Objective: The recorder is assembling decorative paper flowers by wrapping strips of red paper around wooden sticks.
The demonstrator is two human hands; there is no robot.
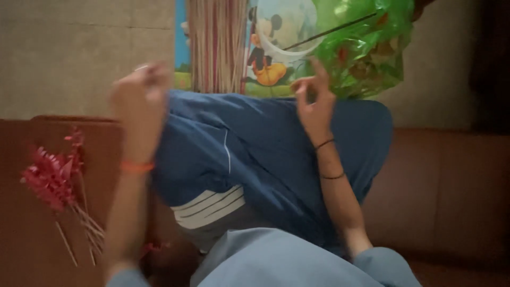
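My left hand (139,101) is raised above my left knee and blurred by motion. Its fingers are curled and a small pale thing shows at the fingertips, but I cannot tell what it is. My right hand (314,103) hovers over my right knee with thumb and middle fingers pinched together and the index finger pointing up. Nothing clear shows in the pinch. A thin dark stick (332,31) slants just above that hand, across a crumpled green plastic bag (372,48). My knees are in blue trousers (255,149) with white stripes.
Red paper flowers on thin sticks (52,180) lie on the brown surface (451,186) at the left. A bundle of pale thin sticks (217,48) stands behind my knees beside a cartoon-printed bag (271,48). Beige floor lies beyond.
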